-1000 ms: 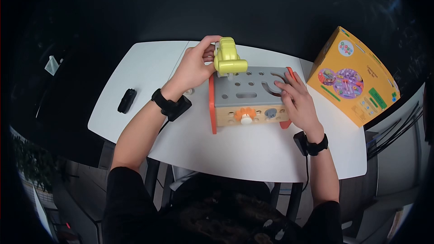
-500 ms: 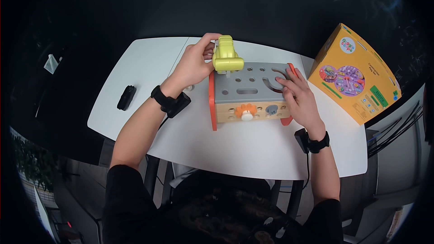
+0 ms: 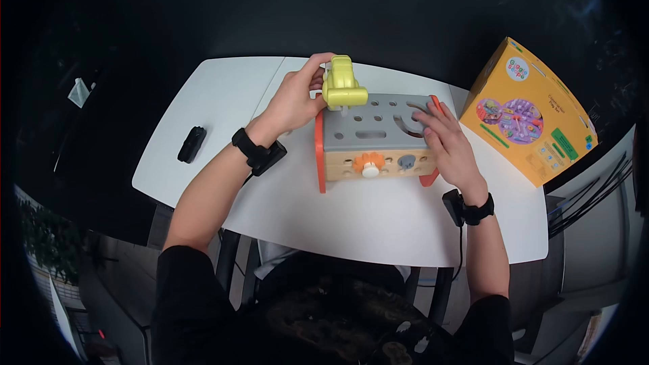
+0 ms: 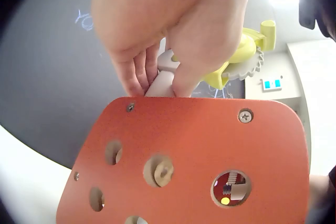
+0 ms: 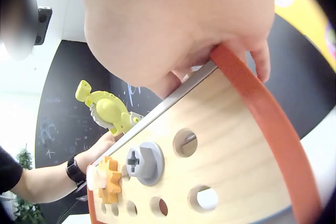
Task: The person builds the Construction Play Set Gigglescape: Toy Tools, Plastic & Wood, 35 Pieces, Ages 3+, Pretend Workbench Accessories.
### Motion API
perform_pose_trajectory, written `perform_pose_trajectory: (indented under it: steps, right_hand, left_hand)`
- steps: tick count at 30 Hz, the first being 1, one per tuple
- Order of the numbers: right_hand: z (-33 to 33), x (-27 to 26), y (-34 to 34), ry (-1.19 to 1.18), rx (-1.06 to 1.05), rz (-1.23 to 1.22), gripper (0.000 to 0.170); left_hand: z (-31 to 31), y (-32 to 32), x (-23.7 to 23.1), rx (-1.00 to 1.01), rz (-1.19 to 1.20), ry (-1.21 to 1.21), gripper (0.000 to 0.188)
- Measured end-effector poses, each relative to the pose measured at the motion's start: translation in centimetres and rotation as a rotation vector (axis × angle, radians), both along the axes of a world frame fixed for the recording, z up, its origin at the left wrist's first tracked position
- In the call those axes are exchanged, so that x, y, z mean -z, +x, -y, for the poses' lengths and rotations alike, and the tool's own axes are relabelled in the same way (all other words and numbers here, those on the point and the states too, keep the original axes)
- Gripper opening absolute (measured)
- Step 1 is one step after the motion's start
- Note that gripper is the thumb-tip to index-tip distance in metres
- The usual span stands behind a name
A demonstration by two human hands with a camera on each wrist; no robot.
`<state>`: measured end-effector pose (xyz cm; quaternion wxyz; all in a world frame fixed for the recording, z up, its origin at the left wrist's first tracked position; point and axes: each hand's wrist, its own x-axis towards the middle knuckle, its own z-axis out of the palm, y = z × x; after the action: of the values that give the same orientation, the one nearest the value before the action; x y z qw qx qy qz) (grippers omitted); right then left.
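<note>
A toy workbench with a grey slotted top and red end panels stands on the white table. At its left end my left hand holds a yellow-green toy circular saw. The left wrist view shows the fingers and thumb pinching the saw's grey lower part, just above the red panel. My right hand rests over the bench's right end, its fingers lying across the grey top and red panel. On the wooden front sit an orange gear with a white knob and a grey bolt.
A yellow toy box stands at the table's right side. A small black object lies on the table at the left. Black cables hang from both wrist cameras. A dark board rises behind the table.
</note>
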<state>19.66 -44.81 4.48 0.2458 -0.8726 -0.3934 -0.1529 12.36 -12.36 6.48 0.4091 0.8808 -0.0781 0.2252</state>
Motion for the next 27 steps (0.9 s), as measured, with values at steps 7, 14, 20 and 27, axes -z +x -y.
perform_pose_trajectory:
  steps: [7, 14, 20, 27]
  right_hand:
    - [0.4, 0.4, 0.4, 0.158, 0.072, -0.002, 0.029]
    - [1.8, -0.5, 1.5, 0.194, 0.078, -0.117, 0.026]
    - [2.8, -0.2, 3.4, 0.209, 0.125, -0.217, 0.027]
    - [4.0, 1.1, 5.5, 0.277, 0.116, -0.221, 0.028]
  left_hand:
    - [-1.6, -1.9, -0.4, 0.019, 0.063, -0.083, 0.051]
    - [-9.5, -4.4, 4.1, -0.305, -0.348, 0.189, 0.023]
    - [-13.7, -6.3, 9.3, -0.413, -0.389, 0.584, 0.029]
    - [-15.8, -6.4, 11.4, -0.484, -0.457, 0.592, 0.026]
